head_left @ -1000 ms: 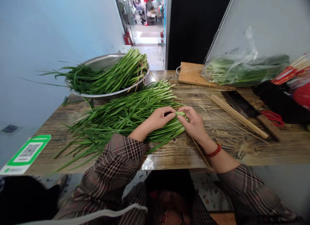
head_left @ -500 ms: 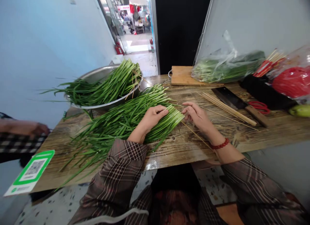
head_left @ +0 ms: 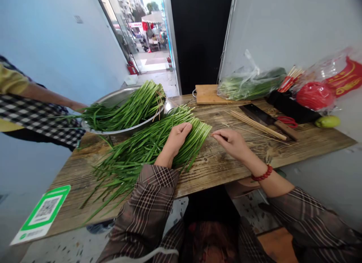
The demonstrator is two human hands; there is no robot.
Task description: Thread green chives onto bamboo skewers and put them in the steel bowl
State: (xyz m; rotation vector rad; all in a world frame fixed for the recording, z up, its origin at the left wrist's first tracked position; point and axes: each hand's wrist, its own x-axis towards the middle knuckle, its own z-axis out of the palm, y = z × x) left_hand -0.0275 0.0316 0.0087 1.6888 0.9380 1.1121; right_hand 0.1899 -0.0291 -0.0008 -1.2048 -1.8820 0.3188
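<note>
A spread pile of garlic chives point(head_left: 135, 149) lies on the wooden table point(head_left: 226, 168), pale cut ends to the right and green leaves trailing left. My left hand point(head_left: 177, 138) is closed over stalks near their pale ends, its thumb pressed against the fingers. Just right of those ends, my right hand point(head_left: 230, 142) is closed in a pinch; whatever lies between its fingertips is too small to make out. Beyond the right hand, several thin bamboo skewers point(head_left: 257, 125) lie on the table.
A metal basin point(head_left: 127, 131) holding more chives stands back left, a co-worker's arm point(head_left: 51, 95) at its rim. Back right are a cutting board point(head_left: 206, 94), bagged greens point(head_left: 249, 83), a cleaver point(head_left: 261, 116), red-handled scissors point(head_left: 287, 121) and a green fruit point(head_left: 328, 121). A QR-code card point(head_left: 42, 214) lies front left.
My right hand's fingers have closed into a pinch beside the stalk ends. My left hand stays on the chives. The co-worker has come to the basin. The view has shifted slightly.
</note>
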